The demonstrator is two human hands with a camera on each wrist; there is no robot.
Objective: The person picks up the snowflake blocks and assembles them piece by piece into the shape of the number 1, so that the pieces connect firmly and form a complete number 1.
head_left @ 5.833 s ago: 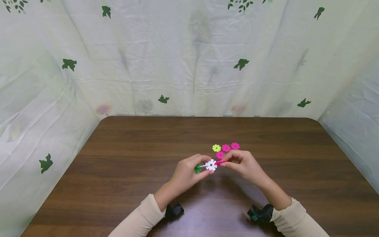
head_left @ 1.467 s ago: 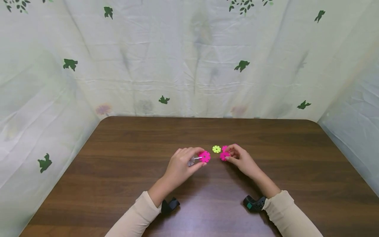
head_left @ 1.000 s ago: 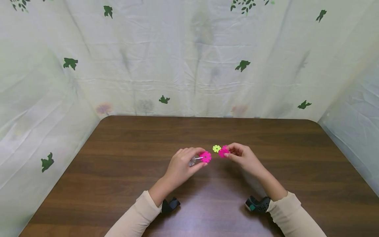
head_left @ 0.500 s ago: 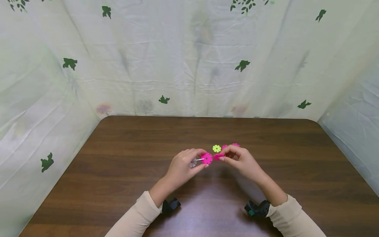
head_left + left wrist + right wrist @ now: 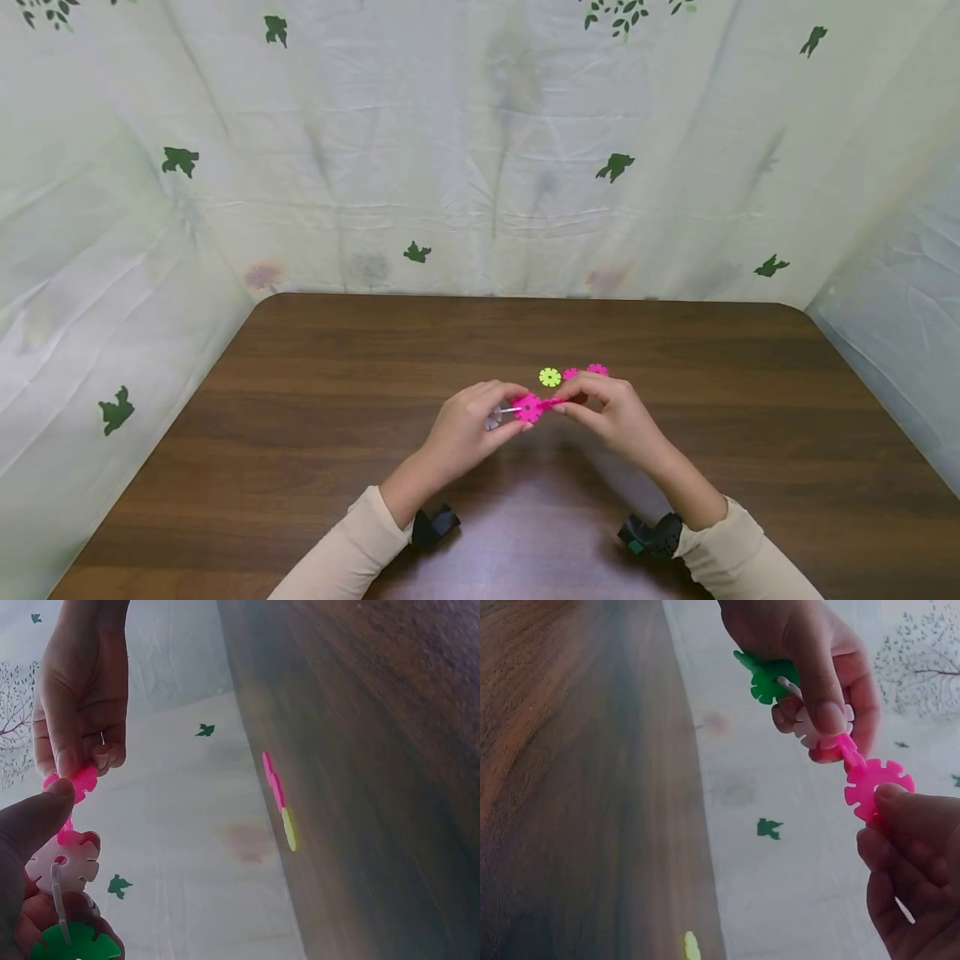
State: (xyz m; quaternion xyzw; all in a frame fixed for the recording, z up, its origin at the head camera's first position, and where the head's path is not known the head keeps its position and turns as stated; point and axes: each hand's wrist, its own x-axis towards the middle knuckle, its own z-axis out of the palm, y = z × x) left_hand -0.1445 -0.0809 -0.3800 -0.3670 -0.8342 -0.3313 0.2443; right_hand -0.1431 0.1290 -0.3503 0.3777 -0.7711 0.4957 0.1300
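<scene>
My left hand (image 5: 467, 423) grips a chain of slotted snowflake discs between thumb and fingers. The chain has a green disc (image 5: 75, 945), white discs such as this face-on white disc (image 5: 75, 871), and a pink disc (image 5: 528, 407) at its right end. My right hand (image 5: 621, 414) pinches a second pink disc (image 5: 871, 784) by its edge. In the right wrist view this disc meets the chain's pink disc slot to slot, roughly crosswise. Both hands are above the table, fingertips close together. The left thumb covers part of the chain.
Behind the hands on the brown wooden table (image 5: 360, 367) lie a yellow disc (image 5: 550, 377) and pink discs, one pink disc (image 5: 597, 369) farther right and another partly behind the right hand. A white patterned curtain (image 5: 480, 167) hangs around the table.
The right hand has picked up a pink disc and brought it left against the chain. Over the longer span, a pink disc has joined the chain's white end.
</scene>
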